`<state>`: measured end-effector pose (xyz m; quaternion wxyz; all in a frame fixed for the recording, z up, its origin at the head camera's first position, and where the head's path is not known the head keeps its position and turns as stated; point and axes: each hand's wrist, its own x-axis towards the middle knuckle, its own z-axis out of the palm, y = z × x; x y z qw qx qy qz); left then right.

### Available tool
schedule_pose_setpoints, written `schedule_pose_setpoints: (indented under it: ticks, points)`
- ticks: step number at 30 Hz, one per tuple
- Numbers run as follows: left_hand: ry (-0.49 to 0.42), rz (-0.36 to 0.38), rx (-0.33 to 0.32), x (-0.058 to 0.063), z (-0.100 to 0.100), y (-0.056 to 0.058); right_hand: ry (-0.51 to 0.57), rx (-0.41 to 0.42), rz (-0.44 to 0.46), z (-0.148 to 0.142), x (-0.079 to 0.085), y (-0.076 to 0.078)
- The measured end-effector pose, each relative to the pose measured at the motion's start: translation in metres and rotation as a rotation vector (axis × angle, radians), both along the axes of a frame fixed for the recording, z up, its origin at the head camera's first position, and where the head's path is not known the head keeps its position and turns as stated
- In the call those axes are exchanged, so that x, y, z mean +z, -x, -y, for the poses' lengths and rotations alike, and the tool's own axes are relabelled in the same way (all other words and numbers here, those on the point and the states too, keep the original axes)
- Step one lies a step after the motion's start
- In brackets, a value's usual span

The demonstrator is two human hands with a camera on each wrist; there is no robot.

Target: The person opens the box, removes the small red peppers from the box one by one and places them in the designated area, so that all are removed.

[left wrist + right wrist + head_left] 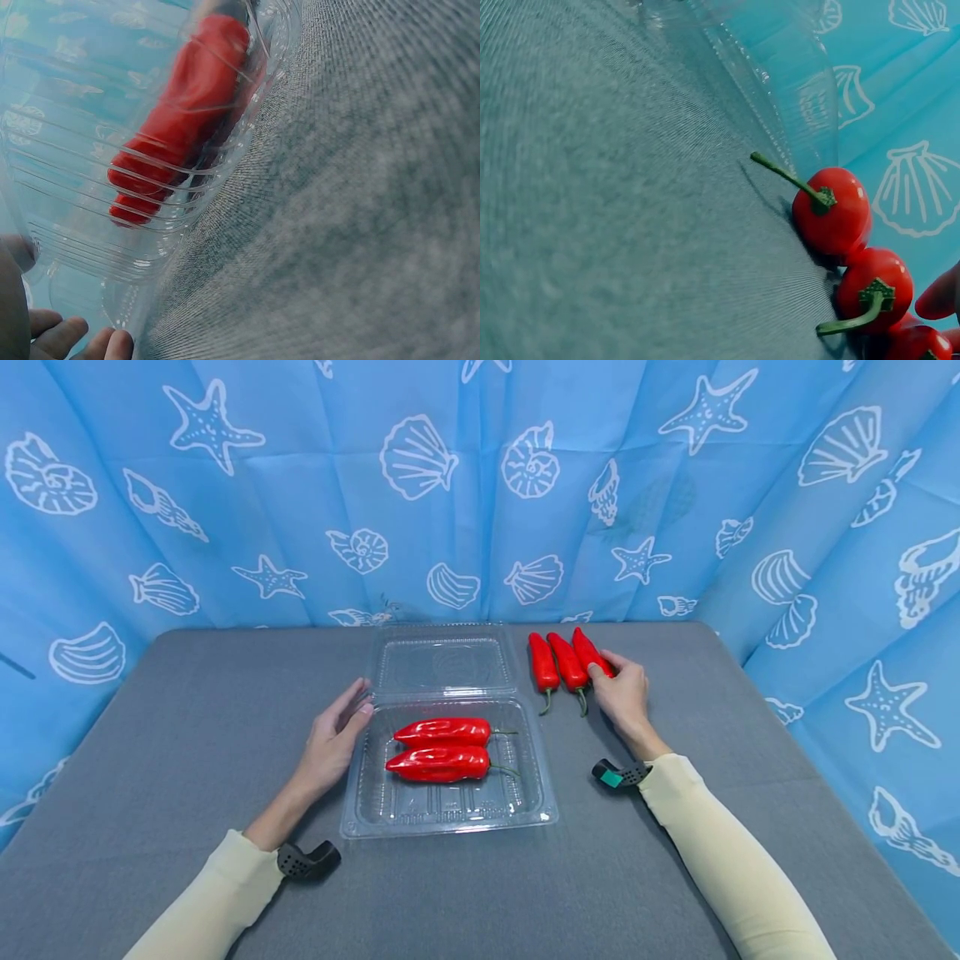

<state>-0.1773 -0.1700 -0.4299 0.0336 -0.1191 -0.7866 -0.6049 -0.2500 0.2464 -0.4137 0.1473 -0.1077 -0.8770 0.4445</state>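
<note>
A hinged clear plastic container (pixel 551 814) lies with its lid (pixel 442 662) folded back. Two red chili peppers, a rear one (pixel 442 731) and a front one (pixel 438 764), rest side by side in its base, stems to the right. My left hand (pixel 330 745) is at the container's left wall, fingers loosely extended along the edge. Right of the lid, my right hand (pixel 624 695) grips the rightmost of three more red chili peppers (pixel 588 647) between thumb and fingers. Beside it lie a middle pepper (pixel 567 662) and a left pepper (pixel 542 662). In the right wrist view the held pepper (pixel 919 345) is partly cut off.
A grey cloth (pixel 225 727) covers the table. Behind it and along the right side hangs a blue curtain (pixel 480 493) with white shell and starfish prints. Dark straps sit on both wrists.
</note>
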Motion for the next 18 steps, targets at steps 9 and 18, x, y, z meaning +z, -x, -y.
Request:
schedule_pose_setpoints:
  ticks: [9, 18]
  points:
    - [0.005, 0.003, -0.004, 0.000, 0.001, 0.001, 0.024, 0.019, 0.030, 0.000, 0.005, -0.001]
    - [0.004, 0.000, -0.008, 0.000, 0.001, 0.000, 0.024, 0.033, 0.007, -0.001, 0.011, -0.003]
